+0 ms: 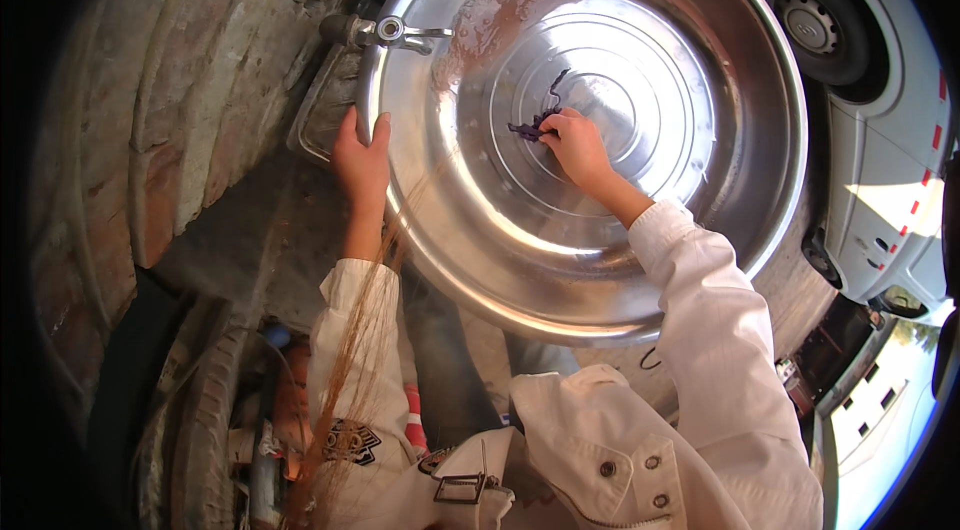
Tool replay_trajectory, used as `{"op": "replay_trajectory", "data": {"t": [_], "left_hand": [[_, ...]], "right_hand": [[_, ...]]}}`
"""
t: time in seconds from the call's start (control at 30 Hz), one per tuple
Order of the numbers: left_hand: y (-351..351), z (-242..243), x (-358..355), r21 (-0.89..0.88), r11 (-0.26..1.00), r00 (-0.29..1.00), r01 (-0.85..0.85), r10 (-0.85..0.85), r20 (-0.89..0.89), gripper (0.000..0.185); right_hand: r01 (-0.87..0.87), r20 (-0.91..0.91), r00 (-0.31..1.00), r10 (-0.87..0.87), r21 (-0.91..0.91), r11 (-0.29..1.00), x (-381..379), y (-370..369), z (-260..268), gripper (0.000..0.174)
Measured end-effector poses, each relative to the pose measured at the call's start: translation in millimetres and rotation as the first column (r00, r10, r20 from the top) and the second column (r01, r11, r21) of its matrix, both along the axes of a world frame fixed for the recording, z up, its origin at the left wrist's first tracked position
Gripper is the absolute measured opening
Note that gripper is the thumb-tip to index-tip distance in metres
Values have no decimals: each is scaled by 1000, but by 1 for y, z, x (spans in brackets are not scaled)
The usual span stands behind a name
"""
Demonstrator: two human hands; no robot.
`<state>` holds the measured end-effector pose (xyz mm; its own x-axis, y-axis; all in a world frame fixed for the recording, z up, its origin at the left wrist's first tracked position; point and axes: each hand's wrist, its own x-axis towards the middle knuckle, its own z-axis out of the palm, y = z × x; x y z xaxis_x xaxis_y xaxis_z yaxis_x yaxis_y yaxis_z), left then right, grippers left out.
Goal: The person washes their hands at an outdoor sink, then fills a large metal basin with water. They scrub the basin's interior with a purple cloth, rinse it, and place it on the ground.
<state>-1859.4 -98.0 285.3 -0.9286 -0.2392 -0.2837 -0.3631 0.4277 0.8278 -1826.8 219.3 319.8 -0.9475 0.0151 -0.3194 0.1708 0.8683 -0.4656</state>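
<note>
A large round stainless steel basin [465, 260] fills the upper middle of the view, its bottom marked with concentric rings. My left hand [361, 158] grips its left rim, thumb on the inner side. Inside, close to the centre, my right hand [576, 143] pinches a crumpled dark purple strip, perhaps cloth [527, 130]. One thin twisted end reaches up the basin floor, while the rest is bunched at my fingertips. Shallow water [502, 16] lies along the upper left of the basin.
A metal tap [390, 31] juts from the brick wall [187, 79] over the basin's left rim. Beneath the rim sits a tray-like container [324, 109]. Tyres [217, 410] and clutter lie lower left. A white vehicle [877, 155] is parked at the right. Loose hair hangs before my left sleeve.
</note>
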Motion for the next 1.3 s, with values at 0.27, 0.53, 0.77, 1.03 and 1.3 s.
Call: {"op": "replay_trajectory", "data": {"t": [0.27,0.53,0.77,1.03,1.3], "left_hand": [[0,0,1,-10,1000,999,-6,6,54,38],[0,1,1,-18,1000,999,8,-8,31,39],[3,7,-1,-7,1000,999,0,0,32,39],[1,6,1,6,1000,1000,2,-2,11,41],[1,5,1,39,999,1000,4,-4,-3,40]], "right_hand": [[266,-23,964,-265,93,959,-23,37,1,12],[363,-209,917,-340,87,928,-27,31,-1,14],[282,-188,949,-254,143,949,-28,29,0,14],[128,68,989,-130,33,991,-29,27,-12,13],[96,55,994,-100,65,993,-25,20,-2,15]]}}
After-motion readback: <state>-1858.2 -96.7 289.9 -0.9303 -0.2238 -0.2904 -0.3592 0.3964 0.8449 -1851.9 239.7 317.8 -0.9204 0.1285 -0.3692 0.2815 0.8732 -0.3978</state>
